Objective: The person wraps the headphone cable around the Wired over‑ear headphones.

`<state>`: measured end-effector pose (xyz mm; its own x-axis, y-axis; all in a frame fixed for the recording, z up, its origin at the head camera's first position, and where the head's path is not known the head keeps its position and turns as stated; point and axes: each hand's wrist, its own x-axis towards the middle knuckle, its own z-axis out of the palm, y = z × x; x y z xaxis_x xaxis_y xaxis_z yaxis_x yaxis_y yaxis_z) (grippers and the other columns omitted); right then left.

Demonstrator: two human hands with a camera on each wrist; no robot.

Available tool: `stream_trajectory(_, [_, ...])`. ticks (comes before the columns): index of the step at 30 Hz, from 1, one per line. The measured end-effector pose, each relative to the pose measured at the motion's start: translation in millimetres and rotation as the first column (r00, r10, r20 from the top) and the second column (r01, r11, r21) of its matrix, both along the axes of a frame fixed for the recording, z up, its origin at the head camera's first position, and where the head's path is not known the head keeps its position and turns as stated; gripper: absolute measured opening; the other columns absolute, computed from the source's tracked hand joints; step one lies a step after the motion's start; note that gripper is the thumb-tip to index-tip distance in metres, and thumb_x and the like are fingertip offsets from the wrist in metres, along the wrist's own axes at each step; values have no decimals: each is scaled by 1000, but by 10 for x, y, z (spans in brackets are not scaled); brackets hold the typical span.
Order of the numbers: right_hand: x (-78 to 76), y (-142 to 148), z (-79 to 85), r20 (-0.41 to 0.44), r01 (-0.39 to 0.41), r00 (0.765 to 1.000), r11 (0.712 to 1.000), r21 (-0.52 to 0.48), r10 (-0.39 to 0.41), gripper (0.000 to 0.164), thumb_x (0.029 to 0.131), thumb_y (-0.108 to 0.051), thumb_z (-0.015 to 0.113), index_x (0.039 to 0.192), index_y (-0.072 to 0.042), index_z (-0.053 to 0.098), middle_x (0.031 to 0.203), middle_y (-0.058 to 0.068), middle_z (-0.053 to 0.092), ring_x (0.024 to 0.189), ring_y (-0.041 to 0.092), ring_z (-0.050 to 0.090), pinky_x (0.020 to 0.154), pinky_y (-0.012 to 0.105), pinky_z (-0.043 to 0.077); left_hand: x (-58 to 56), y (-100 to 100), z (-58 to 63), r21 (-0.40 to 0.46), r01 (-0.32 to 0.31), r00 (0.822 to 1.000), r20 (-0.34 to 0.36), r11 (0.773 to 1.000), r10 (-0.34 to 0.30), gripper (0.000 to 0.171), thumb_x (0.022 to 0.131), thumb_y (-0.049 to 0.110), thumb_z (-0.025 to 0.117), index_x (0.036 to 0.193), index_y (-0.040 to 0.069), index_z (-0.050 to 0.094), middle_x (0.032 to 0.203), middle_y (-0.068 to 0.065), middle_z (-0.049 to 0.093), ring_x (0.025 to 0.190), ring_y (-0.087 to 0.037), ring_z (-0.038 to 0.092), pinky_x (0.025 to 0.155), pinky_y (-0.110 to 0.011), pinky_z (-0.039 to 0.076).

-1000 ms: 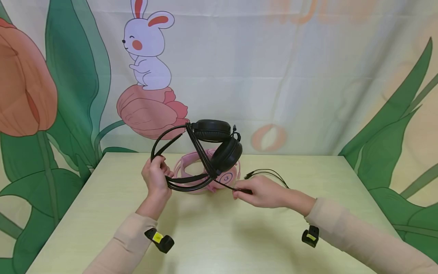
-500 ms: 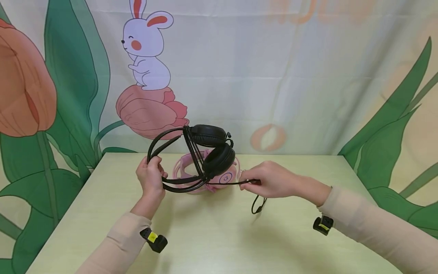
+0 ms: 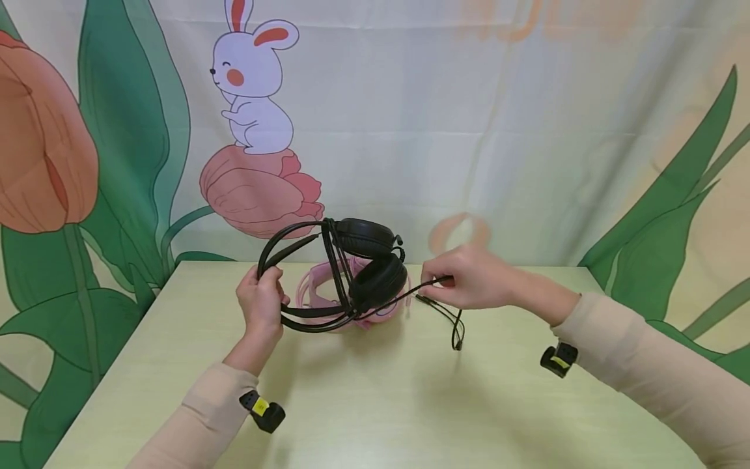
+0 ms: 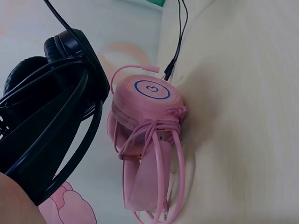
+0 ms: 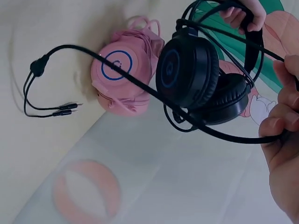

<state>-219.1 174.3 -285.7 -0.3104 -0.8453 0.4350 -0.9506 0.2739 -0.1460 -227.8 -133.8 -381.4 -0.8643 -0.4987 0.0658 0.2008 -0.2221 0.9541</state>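
Observation:
A black over-ear headset [image 3: 377,283] is held up in the air by its headband, which my left hand [image 3: 261,303] grips. Cable strands are wound across it between the two ear cups, in front of the headband's opening. My right hand [image 3: 471,279] pinches the black cable [image 5: 224,136] off to the right of the ear cups. From that hand the cable's free end hangs down, splitting into two thin leads with jack plugs [image 5: 65,109]. Behind the black headset, a pink headset [image 4: 147,98] rests on the table, its own pink cord bundled round it; the black one partly hides it in the head view.
The pale table [image 3: 363,404] ends at a back edge just behind the pink headset. Beyond it hangs a printed cloth [image 3: 381,130] with a rabbit and tulips. A small black camera is strapped to each sleeve [image 3: 638,365].
My right hand has moved right and upward, pulling the cable along, and the plug end has come to dangle below it. The left hand and black headset shift slightly.

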Motion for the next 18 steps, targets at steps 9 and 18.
stream_trajectory(9, [-38,-50,90,-116,3,993,1000,-14,-5,23,77,-12,68,67,-15,47,57,-12,45,49,-2,33,46,12,27,50,82,86,-143,65,997,40,988,-60,14,80,8,53,67,8,45,46,6,38,36,-6,38,39,-20,38])
stream_trajectory(18, [-100,-57,142,-505,41,862,999,-22,-46,27,73,-25,73,66,-17,48,53,-11,43,37,3,31,38,17,13,75,139,153,-318,139,989,83,938,-119,7,77,8,53,72,7,49,44,9,39,34,-7,39,38,-20,37])
